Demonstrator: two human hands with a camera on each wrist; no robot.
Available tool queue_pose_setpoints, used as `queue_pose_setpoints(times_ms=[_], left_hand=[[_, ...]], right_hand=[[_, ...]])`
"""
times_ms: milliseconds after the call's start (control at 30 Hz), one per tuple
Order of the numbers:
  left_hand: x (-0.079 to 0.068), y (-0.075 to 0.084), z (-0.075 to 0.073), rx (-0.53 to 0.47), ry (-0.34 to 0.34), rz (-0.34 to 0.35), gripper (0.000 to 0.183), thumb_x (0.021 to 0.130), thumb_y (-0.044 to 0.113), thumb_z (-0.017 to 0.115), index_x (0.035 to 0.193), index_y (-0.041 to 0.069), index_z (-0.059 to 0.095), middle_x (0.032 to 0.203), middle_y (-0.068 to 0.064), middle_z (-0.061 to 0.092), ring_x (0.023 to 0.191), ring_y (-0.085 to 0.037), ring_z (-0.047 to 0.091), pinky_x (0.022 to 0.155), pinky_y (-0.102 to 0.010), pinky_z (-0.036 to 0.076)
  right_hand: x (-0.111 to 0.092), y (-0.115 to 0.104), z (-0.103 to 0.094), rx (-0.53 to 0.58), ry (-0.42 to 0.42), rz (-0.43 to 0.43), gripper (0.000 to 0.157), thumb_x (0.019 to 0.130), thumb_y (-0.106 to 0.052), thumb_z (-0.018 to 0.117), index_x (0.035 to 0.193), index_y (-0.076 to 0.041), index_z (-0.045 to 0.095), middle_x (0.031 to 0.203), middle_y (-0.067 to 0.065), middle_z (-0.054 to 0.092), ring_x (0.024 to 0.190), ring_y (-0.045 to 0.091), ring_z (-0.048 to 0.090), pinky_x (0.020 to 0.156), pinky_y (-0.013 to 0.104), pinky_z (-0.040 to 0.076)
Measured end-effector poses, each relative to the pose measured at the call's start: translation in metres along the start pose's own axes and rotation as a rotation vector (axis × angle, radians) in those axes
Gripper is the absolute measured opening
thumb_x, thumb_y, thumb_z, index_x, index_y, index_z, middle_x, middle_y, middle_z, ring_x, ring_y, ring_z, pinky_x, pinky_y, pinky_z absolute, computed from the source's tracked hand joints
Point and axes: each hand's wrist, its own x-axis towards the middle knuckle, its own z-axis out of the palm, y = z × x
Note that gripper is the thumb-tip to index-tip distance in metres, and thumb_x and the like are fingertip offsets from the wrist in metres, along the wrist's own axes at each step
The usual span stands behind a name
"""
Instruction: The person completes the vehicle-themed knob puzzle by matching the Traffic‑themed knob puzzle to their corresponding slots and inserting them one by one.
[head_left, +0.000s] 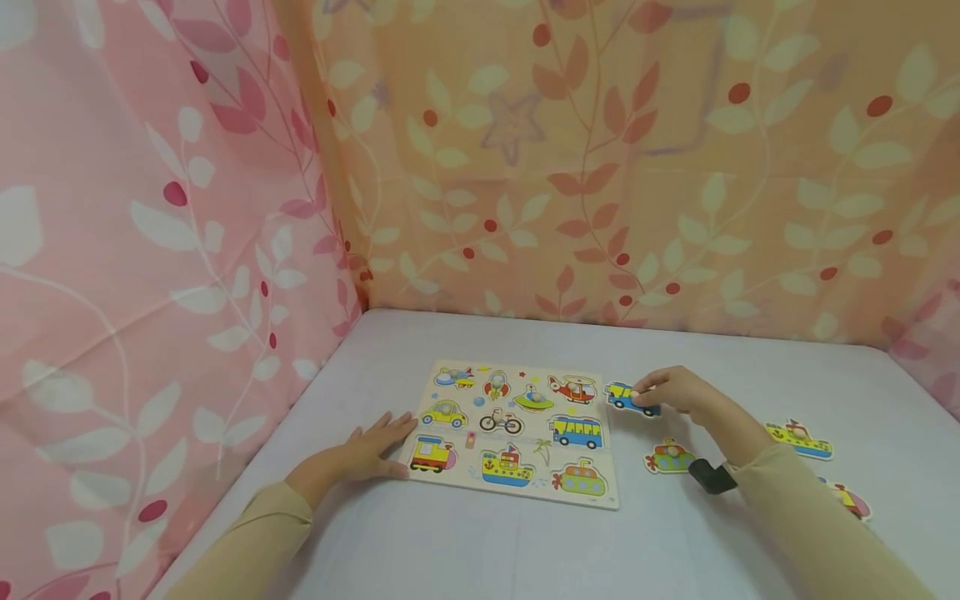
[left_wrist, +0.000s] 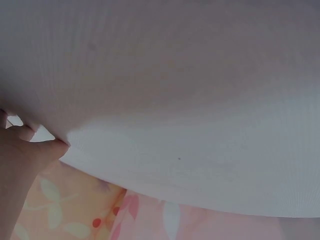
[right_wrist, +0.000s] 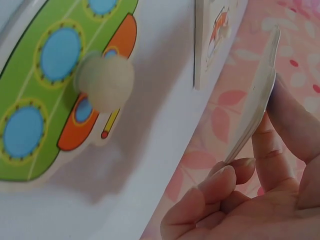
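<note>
My right hand (head_left: 686, 393) pinches a blue-and-yellow bus puzzle piece (head_left: 621, 397) by its knob, just right of a wooden puzzle board (head_left: 480, 454). Seen edge-on in the right wrist view, the bus piece (right_wrist: 256, 102) stands tilted in the fingers, clear of the table. The board carries vehicle pictures, some with knobs; its bus picture (head_left: 576, 432) shows no knob. At the board's left edge rests my left hand (head_left: 366, 450), fingers extended and thumb near the lower corner. Below the right hand lies a green submarine piece (head_left: 670, 457), its knob large in the right wrist view.
A yellow-and-blue ship piece (head_left: 801, 437) lies further right on the white table (head_left: 450, 550). Partly behind the right forearm is a red-and-pink piece (head_left: 851, 500). A dark strap end (head_left: 712, 477) hangs at the right wrist. Floral curtains (head_left: 637, 167) stand behind and at the sides.
</note>
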Motion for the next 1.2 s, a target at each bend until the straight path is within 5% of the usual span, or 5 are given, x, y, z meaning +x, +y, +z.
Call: queue_pose_setpoints(times_ms=[500,733,1200], left_hand=[[-0.001,0.002,-0.001,-0.015,-0.011,-0.002,0.088,0.084,0.043,0.073,0.154,0.014,0.029,0.161,-0.011,0.019,0.147,-0.039,0.002,0.11,-0.068,-0.001],[0.001,0.0,-0.001,-0.006,-0.008,0.002,0.088,0.084,0.044,0.072,0.154,0.014,0.029,0.161,-0.01,0.018,0.147,-0.039,0.002,0.109,-0.068,-0.001],[0.001,-0.002,-0.002,-0.015,-0.012,0.022,0.088,0.084,0.044,0.072,0.154,0.013,0.028,0.161,-0.011,0.018,0.146,-0.04,0.002,0.109,-0.069,-0.001]], right_hand=[[-0.003,-0.007,0.022,-0.033,0.007,-0.026,0.028,0.088,-0.022,0.073,0.109,-0.003,0.069,0.119,0.022,0.056,0.107,0.039,0.044,0.093,0.072,0.033],[-0.002,-0.009,0.033,-0.022,0.008,-0.061,0.024,0.086,-0.02,0.074,0.104,-0.004,0.07,0.11,0.018,0.055,0.103,0.036,0.043,0.085,0.052,0.039],[0.004,-0.014,0.057,-0.079,-0.019,-0.17,0.012,0.083,-0.015,0.076,0.09,-0.008,0.069,0.115,0.019,0.057,0.109,0.039,0.045,0.096,0.065,0.034]])
